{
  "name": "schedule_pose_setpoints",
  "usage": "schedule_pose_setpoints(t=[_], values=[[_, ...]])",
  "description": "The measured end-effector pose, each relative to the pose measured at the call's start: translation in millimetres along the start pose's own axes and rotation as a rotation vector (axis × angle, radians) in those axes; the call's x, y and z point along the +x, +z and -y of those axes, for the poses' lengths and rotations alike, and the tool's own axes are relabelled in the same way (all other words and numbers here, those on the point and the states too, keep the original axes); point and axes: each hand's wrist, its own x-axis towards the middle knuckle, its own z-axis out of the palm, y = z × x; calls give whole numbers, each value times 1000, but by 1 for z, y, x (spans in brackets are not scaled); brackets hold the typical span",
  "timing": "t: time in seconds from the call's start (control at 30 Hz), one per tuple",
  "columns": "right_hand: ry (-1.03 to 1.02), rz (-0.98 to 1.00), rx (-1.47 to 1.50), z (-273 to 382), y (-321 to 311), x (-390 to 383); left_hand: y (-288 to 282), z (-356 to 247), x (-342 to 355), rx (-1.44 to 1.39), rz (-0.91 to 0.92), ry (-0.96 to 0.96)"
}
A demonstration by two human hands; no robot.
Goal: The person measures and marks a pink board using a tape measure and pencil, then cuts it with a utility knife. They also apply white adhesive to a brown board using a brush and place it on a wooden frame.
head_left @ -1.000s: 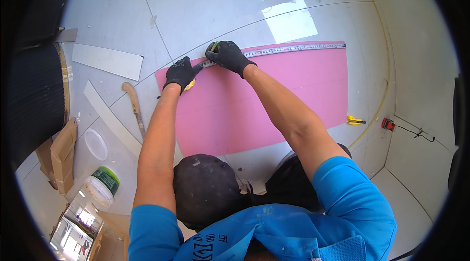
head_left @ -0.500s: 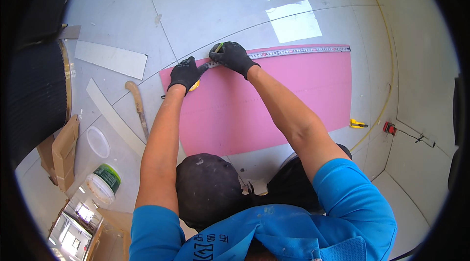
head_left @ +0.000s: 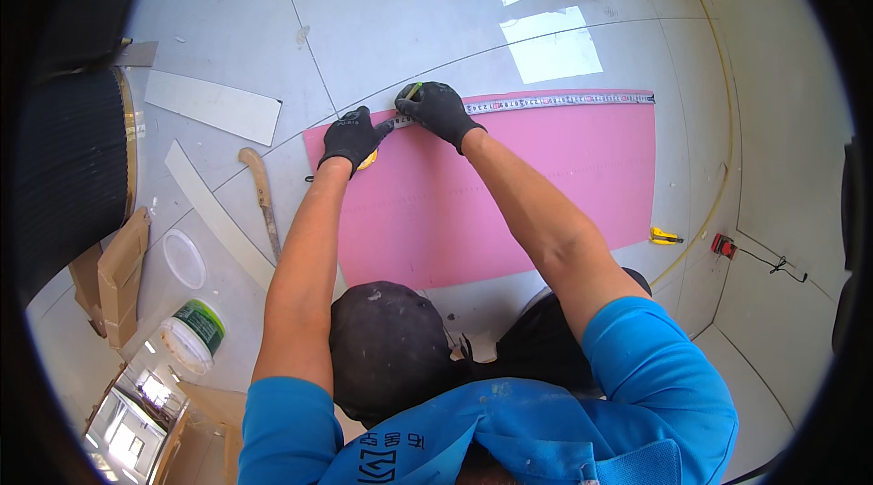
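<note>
A pink board (head_left: 509,185) lies flat on the floor in front of my knees. Along its far edge stretches a white tape measure blade (head_left: 555,101), reaching the board's right end. My left hand (head_left: 352,137), in a black glove, is closed on the tape measure near the board's far left corner; part of its yellow case (head_left: 368,160) shows under the palm. Just right of it, my gloved right hand (head_left: 436,110) pinches a thin green pencil-like marker (head_left: 414,91) over the blade. The marker's tip is hidden by the fingers.
Left of the board lie a wooden-handled saw (head_left: 255,178) and white strips (head_left: 214,108). A white-and-green bucket (head_left: 193,336) and cardboard (head_left: 125,276) are nearer left. On the right are a yellow utility knife (head_left: 665,236), a red device (head_left: 724,246) and a yellow hose (head_left: 727,144).
The whole view has shifted slightly, so everything sits a little lower and to the right. Both hands keep almost the same place on the board and tape.
</note>
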Motion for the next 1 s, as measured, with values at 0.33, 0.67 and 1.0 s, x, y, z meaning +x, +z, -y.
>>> schedule_pose_setpoints(t=[0.33,0.67,1.0], values=[[-218,-155,350,-31,-56,-10,-2,-3,-3,49,8,24],[68,-607,-371,-145,-170,-116,41,14,5,146,-243,344],[-112,-190,-636,-134,-141,-90,129,44,-175,106,126,1050]])
